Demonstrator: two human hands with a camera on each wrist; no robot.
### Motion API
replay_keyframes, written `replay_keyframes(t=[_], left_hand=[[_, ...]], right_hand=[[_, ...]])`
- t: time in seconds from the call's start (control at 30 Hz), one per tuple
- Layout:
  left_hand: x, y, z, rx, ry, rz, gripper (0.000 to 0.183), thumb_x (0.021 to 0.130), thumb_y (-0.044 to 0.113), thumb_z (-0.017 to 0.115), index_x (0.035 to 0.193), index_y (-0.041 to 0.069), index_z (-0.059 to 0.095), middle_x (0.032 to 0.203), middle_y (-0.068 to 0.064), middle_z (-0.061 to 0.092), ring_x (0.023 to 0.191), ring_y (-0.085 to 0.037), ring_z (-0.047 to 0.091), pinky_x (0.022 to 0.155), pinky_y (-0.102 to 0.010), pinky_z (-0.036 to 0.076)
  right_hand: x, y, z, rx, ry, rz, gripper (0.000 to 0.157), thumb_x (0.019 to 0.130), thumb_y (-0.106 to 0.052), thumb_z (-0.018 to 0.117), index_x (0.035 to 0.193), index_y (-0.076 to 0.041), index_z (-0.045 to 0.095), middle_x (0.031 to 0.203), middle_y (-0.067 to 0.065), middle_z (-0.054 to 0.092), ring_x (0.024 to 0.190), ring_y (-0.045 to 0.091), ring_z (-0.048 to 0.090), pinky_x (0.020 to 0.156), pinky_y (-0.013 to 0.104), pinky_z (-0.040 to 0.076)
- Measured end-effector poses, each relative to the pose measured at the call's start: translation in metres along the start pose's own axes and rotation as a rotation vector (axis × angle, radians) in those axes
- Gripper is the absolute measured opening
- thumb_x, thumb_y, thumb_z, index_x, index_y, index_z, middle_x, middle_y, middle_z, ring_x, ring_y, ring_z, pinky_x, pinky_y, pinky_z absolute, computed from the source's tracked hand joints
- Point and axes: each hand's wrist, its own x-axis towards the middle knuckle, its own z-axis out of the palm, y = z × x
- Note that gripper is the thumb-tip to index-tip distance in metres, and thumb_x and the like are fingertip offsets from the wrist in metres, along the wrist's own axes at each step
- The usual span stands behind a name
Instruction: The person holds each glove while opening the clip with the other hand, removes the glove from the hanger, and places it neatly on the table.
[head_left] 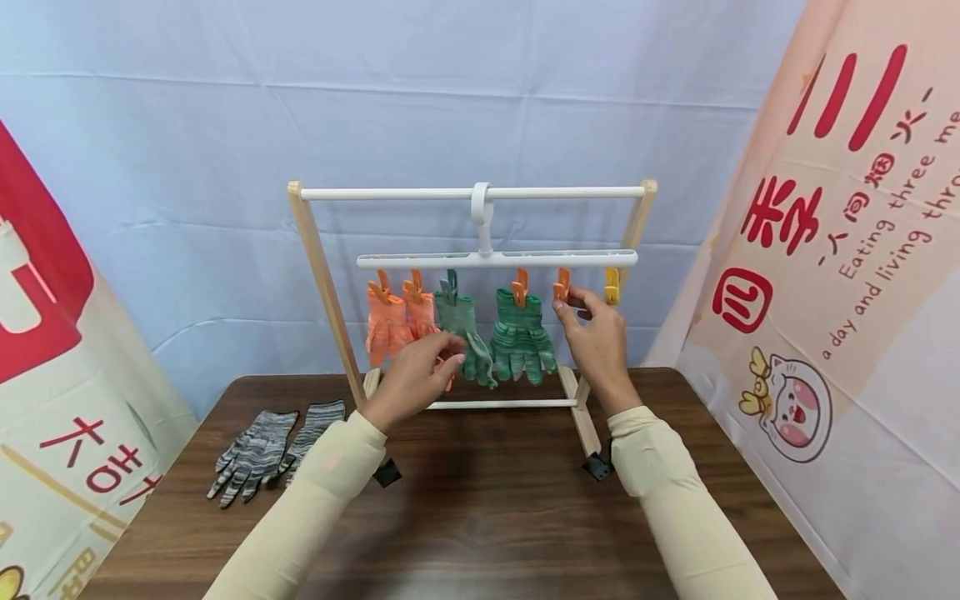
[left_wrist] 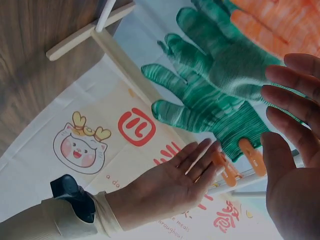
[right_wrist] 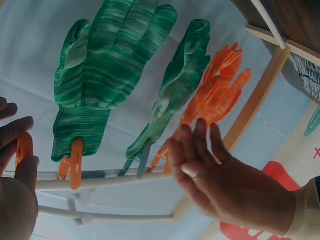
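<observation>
My right hand (head_left: 598,348) pinches an orange clothespin (head_left: 561,286) on the white hanger bar (head_left: 442,262). In the right wrist view, that clothespin (right_wrist: 24,147) sits between thumb and fingertips with no glove in its jaws. Left of it, a striped green glove (head_left: 521,340) hangs by another orange clothespin (head_left: 520,288). A second green glove (head_left: 457,315) hangs from a dark green clothespin (head_left: 449,286). My left hand (head_left: 417,373) is raised in front of the hanging gloves, holding nothing, its fingers loosely bent. Behind it hang two orange gloves (head_left: 386,325), partly covered.
A yellow clothespin (head_left: 612,286) is at the bar's right end. The hanger hooks over the white rail (head_left: 405,194) of a wooden-sided rack (head_left: 324,275). Grey striped gloves (head_left: 258,450) lie on the dark wooden table (head_left: 480,517), to the left. Printed cloths (head_left: 847,275) flank the table.
</observation>
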Motion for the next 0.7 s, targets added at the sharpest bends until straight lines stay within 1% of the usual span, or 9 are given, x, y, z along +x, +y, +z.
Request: replay_keyframes(t=[0.07,0.17,0.3,0.4,0.6,0.7], left_hand=[[0.003,0.004,0.002,-0.013,0.004,0.007,0.022,0.093,0.023,0.054,0.112,0.014,0.061,0.101,0.006,0.061,0.086,-0.006,0.056,0.073,-0.03,0.047],[0.009,0.011,0.005,-0.017,0.002,0.016,0.023,0.093,0.024,0.053,0.113,0.014,0.06,0.101,0.007,0.06,0.087,-0.005,0.056,0.073,-0.028,0.047],[0.015,0.022,0.01,-0.018,-0.007,0.024,0.026,0.094,0.026,0.052,0.117,0.015,0.057,0.107,0.004,0.059,0.089,-0.006,0.055,0.073,-0.028,0.047],[0.02,0.029,0.013,-0.03,0.002,0.026,0.03,0.094,0.027,0.051,0.121,0.013,0.056,0.112,0.001,0.058,0.091,-0.008,0.055,0.073,-0.03,0.047],[0.027,0.036,0.017,-0.051,0.038,-0.002,0.033,0.093,0.025,0.053,0.123,0.011,0.054,0.116,-0.001,0.057,0.092,-0.01,0.056,0.073,-0.032,0.047],[0.029,0.038,0.018,-0.054,0.045,-0.018,0.033,0.093,0.024,0.053,0.124,0.012,0.053,0.116,0.0,0.057,0.092,-0.01,0.055,0.073,-0.032,0.047]], right_hand=[[-0.001,0.0,0.0,-0.005,0.0,0.004,0.037,0.087,-0.031,0.062,0.114,-0.005,0.063,0.107,0.009,0.065,0.096,0.025,0.058,0.085,0.04,0.044],[-0.002,0.0,0.001,-0.019,-0.003,0.016,0.036,0.087,-0.031,0.063,0.114,-0.006,0.063,0.105,0.008,0.066,0.094,0.023,0.058,0.083,0.038,0.045],[-0.003,0.002,0.003,-0.039,-0.012,0.03,0.035,0.087,-0.03,0.062,0.114,-0.008,0.063,0.105,0.006,0.066,0.092,0.021,0.06,0.081,0.036,0.046],[-0.004,0.003,0.004,-0.04,-0.016,0.037,0.035,0.087,-0.032,0.062,0.113,-0.009,0.064,0.105,0.006,0.066,0.091,0.02,0.06,0.08,0.035,0.047],[-0.006,0.005,0.005,-0.055,-0.03,0.055,0.041,0.089,-0.042,0.056,0.113,-0.01,0.064,0.105,0.005,0.065,0.092,0.02,0.06,0.081,0.036,0.047],[-0.007,0.006,0.006,-0.057,-0.026,0.075,0.039,0.089,-0.044,0.055,0.109,-0.012,0.066,0.102,0.005,0.066,0.09,0.021,0.061,0.076,0.037,0.048]])
